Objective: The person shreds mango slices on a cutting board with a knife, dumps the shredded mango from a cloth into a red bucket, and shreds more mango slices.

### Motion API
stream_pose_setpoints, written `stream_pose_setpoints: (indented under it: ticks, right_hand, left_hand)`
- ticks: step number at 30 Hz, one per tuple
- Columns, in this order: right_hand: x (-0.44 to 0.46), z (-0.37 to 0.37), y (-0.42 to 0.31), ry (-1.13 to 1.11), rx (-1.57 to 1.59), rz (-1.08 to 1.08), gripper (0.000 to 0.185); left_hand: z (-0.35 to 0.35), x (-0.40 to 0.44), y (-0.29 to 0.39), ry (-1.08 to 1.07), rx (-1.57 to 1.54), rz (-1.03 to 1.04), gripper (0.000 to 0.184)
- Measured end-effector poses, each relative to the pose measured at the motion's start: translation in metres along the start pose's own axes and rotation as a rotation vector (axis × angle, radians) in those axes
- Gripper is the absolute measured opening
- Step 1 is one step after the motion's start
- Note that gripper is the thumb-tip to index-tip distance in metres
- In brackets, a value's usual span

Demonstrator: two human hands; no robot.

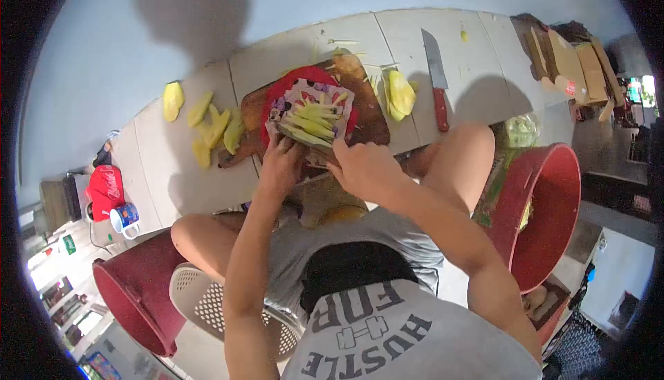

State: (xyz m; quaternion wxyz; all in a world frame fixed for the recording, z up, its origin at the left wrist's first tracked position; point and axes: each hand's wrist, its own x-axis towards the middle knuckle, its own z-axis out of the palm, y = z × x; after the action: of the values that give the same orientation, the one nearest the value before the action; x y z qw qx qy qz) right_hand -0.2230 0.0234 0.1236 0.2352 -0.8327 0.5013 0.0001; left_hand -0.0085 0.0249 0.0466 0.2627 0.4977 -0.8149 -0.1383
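While both bare hands met at the near edge of a pile of pale green-yellow strips (315,118), the work in hand looked like cutting or trimming them, though the dark edge between the hands was too blurred to name. The strips lay on a patterned cloth (280,106) over something red (311,73), at the middle of a wooden board (373,120) on the tiled worktop (401,21).

The left hand (282,162) came in from seven o'clock, fingers reaching to the strips' near edge; whether they pinched or only pressed could not be told. The right hand (366,169) came in from five o'clock, its fingers curled together, whatever they gripped being hidden.

Judged from that closeness, any movement called for a steady left hand and a controlled right, kept clear of the left fingertips.

Peeled pieces (216,127) lay at nine o'clock of the strips, touching or just beside the board, and a sliced piece (399,96) at three. Beyond that one, towards two o'clock, rested a red-handled knife (440,106).
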Motion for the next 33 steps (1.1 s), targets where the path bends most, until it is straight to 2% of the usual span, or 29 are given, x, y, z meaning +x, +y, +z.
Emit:
stream_pose_setpoints:
  ticks: [3,5,9,11,16,18,21,24,26,28,33]
  right_hand:
    - [-0.003,0.014,0.006,-0.040,0.041,0.047,0.036]
    - [-0.003,0.007,0.005,-0.027,0.011,0.044,0.036]
    - [-0.013,-0.011,-0.011,-0.094,0.030,0.084,0.037]
    - [-0.014,0.018,0.003,-0.093,0.070,0.097,0.037]
    - [-0.010,-0.005,-0.009,-0.071,-0.009,0.054,0.036]
    - [-0.016,0.007,-0.009,-0.038,0.046,0.105,0.035]
    - [-0.011,0.032,0.008,0.024,0.053,0.065,0.031]
    - [-0.021,-0.003,-0.017,-0.008,0.054,0.076,0.031]
    - [-0.019,0.030,-0.004,0.016,0.076,0.083,0.031]
    - [-0.013,0.027,-0.002,0.066,0.077,0.084,0.031]
    - [-0.026,-0.005,-0.025,-0.056,0.029,0.116,0.033]
  left_hand:
    - [-0.002,-0.011,0.005,-0.008,-0.031,0.008,0.037]
    - [0.003,-0.009,0.000,0.013,0.068,0.020,0.033]
    - [0.002,-0.011,0.004,0.037,0.023,-0.002,0.028]
    - [0.007,-0.012,0.002,0.040,-0.044,-0.017,0.026]
    - [0.009,-0.011,0.001,0.115,-0.031,0.028,0.027]
    - [0.008,-0.019,0.004,0.105,-0.045,0.004,0.027]
    - [0.011,-0.008,0.001,0.165,0.003,0.010,0.028]
    - [0.011,-0.014,0.001,0.132,-0.020,0.008,0.029]
    - [0.011,-0.019,0.004,0.137,-0.074,-0.016,0.030]
    - [0.015,-0.019,0.003,0.171,-0.047,0.012,0.031]
    - [0.020,-0.023,-0.003,0.213,-0.004,0.040,0.031]
